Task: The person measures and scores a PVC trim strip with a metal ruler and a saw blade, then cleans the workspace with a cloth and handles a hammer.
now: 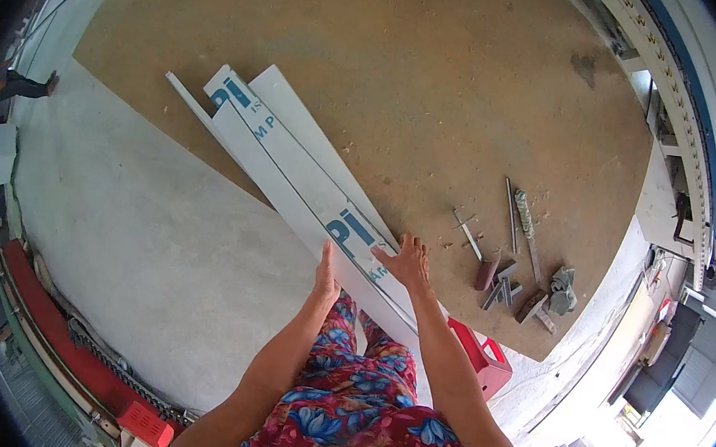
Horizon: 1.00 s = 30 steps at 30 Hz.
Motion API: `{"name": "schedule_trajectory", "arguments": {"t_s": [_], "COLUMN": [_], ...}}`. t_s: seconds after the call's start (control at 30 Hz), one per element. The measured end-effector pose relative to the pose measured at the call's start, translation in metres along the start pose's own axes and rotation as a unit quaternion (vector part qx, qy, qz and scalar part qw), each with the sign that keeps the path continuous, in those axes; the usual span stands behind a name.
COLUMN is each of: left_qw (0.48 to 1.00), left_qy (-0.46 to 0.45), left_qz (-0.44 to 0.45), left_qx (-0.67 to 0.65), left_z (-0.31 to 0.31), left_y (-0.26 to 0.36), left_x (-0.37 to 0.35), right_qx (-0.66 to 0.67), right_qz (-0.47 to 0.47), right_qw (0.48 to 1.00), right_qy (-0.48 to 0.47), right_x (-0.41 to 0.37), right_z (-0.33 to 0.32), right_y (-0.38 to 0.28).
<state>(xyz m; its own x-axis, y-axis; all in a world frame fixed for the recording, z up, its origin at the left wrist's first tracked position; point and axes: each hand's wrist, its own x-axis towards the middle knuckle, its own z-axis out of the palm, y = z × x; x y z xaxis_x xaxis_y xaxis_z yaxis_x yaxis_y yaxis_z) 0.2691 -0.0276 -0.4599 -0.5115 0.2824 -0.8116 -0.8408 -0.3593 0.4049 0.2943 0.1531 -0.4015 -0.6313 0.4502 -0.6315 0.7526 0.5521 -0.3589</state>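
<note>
Several long white boards (295, 167) with blue printed lettering lie stacked side by side, running diagonally from the upper left down to my waist. My left hand (327, 274) is at their near edge, its fingers stretched out straight and the thumb side up. Across from it, my right hand (407, 262) rests at the far edge, fingers spread and thumb reaching over the top face near the printing. The boards' lower end passes beneath my right forearm.
The boards lie partly over a large brown sheet (404, 83). To the right are a thin metal rod (512, 216), a tool with a wrapped handle (526, 217), metal pieces (501, 287) and a grey cloth (563, 291). A red plastic stool (494, 376) stands beside me.
</note>
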Motion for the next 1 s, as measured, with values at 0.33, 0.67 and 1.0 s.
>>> {"name": "schedule_trajectory", "arguments": {"t_s": [0.33,0.67,1.0], "left_qw": [0.999,0.993,0.965], "left_qy": [-0.032,0.008,0.161], "left_qz": [0.008,0.066,0.051], "left_qx": [-0.001,-0.094,-0.202], "left_z": [-0.031,-0.111,-0.178], "left_y": [-0.018,-0.103,-0.1], "left_x": [-0.025,-0.102,-0.117], "right_qx": [0.037,0.055,-0.022], "right_qz": [-0.002,-0.048,-0.106], "right_qw": [0.999,0.996,0.994], "right_qy": [0.038,0.059,-0.002], "right_x": [-0.065,-0.162,-0.146], "right_z": [0.042,0.104,0.199], "right_y": [0.016,0.049,0.018]}}
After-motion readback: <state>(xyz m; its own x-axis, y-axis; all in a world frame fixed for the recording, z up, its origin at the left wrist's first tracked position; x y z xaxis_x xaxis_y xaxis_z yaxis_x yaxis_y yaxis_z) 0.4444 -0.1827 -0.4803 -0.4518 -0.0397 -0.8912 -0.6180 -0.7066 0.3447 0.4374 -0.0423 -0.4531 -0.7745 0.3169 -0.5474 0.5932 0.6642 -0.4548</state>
